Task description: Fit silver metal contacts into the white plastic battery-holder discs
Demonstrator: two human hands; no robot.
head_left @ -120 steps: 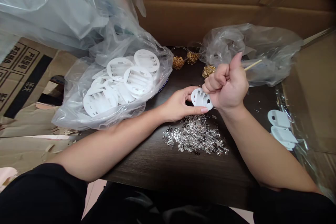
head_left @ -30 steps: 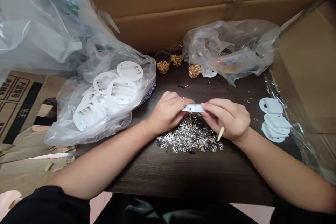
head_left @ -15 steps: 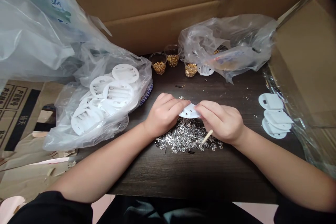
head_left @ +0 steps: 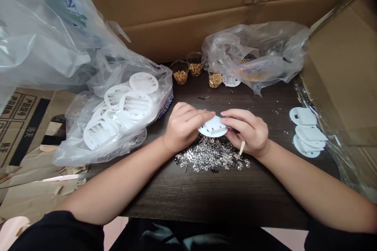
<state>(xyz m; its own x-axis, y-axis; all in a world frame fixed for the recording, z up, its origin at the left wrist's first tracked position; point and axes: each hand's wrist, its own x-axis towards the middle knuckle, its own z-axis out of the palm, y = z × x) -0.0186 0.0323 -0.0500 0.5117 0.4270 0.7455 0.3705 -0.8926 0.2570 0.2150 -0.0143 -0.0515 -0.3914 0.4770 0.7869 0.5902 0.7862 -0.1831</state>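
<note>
A round white plastic piece (head_left: pixel 214 127) is held between my two hands over a pile of small metal parts (head_left: pixel 206 155). My left hand (head_left: pixel 184 127) is closed on its left side, fingers along the top edge. With thumb and fingers my right hand (head_left: pixel 247 129) grips the right side of the same piece. A thin pale stick (head_left: pixel 242 148) pokes out below the right hand's fingers, held in that hand too. The undersides of both hands' grips are partly hidden.
An open plastic bag with white round pieces (head_left: pixel 135 104) lies left. Clear cups of golden parts (head_left: pixel 180 77) and another plastic bag (head_left: pixel 265 51) stand behind. White pieces (head_left: pixel 308 133) lie stacked right. Cardboard walls (head_left: pixel 188 15) rise behind and right.
The white piece has tilted so that more of its face shows. My right hand's fingers have shifted on its edge, and the stick has turned more upright and moved slightly right.
</note>
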